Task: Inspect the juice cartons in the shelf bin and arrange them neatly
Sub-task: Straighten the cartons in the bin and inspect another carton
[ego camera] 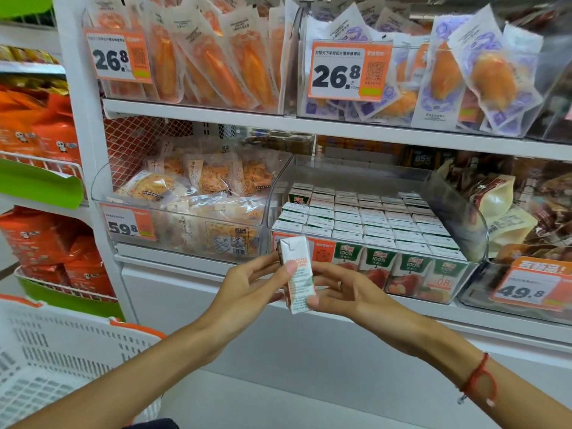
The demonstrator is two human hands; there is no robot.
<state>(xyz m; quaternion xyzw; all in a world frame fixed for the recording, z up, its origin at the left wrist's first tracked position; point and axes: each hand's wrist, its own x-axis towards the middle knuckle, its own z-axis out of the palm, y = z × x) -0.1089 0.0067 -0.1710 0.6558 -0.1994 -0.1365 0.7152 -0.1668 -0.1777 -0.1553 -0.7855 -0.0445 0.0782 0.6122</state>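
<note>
Two hands: left hand (247, 286), right hand (349, 292) grip boxy paper carton (297, 274) | clear plastic bin (476, 224)

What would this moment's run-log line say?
phase: inspect | left hand: holds juice carton | right hand: holds same carton | shelf bin: cartons in rows

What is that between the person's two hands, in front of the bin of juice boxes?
In the head view, one juice carton, upright and slightly tilted, is pinched between the left hand and right hand, just before the clear bin.
</note>
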